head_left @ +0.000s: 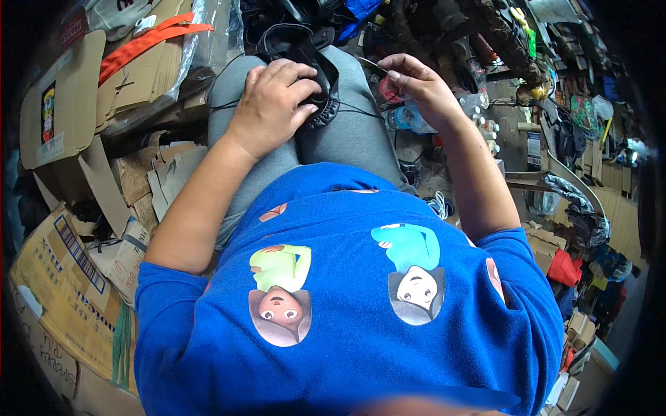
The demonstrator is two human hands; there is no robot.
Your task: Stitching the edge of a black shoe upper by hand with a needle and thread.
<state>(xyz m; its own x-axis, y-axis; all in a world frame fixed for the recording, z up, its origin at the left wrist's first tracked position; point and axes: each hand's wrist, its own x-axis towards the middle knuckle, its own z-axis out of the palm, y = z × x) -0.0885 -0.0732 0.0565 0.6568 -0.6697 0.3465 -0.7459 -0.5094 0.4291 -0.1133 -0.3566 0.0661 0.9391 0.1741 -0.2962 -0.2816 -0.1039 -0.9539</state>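
Note:
A black shoe [326,118] rests on my lap, its opening and strap-like upper facing up. My left hand [279,97] lies over its left side, with fingers bent round the edge and gripping it. My right hand [420,83] is raised to the right of the shoe, apart from it. Thumb and forefinger there pinch a thin, slim piece [372,65] that looks like a needle; its exact kind is too small to make out. A dark thread [357,109] runs across my grey trousers [347,145] beside the shoe.
Cardboard boxes [62,104] and flattened cardboard crowd the left, with an orange strap [146,45] on top. More dark shoes [305,10] lie beyond my knees. Several small bottles [489,128] and mixed clutter stand to the right.

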